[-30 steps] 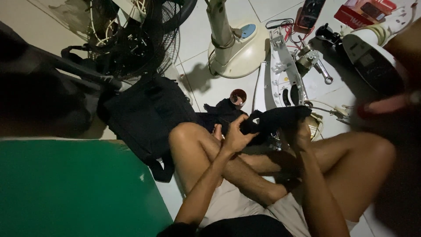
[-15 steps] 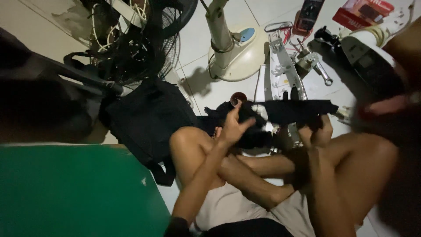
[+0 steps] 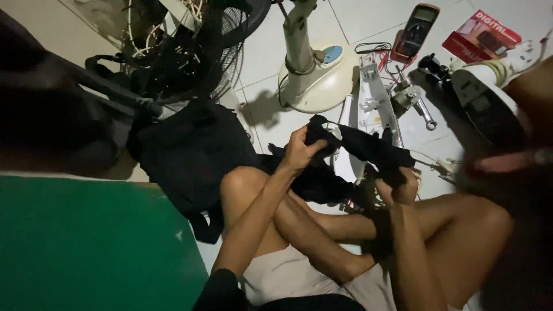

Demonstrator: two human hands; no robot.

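I sit cross-legged on a tiled floor. My left hand (image 3: 299, 151) grips one end of a black cloth (image 3: 362, 145), and my right hand (image 3: 396, 188) grips the other end lower down. The cloth is stretched between both hands above my shins. More dark fabric (image 3: 314, 183) lies bunched under it on my legs.
A black bag (image 3: 190, 155) lies left of my knee, beside a green surface (image 3: 86, 242). A white fan base with its pole (image 3: 314, 75) stands ahead, a dark fan grille (image 3: 190, 52) at far left. A multimeter (image 3: 416, 31), a red box (image 3: 481, 37), a wrench (image 3: 425, 112) and white plastic parts (image 3: 374, 103) lie beyond.
Both hands lifted the black cloth from my legs and pulled it out between them. The view shifted slightly closer.
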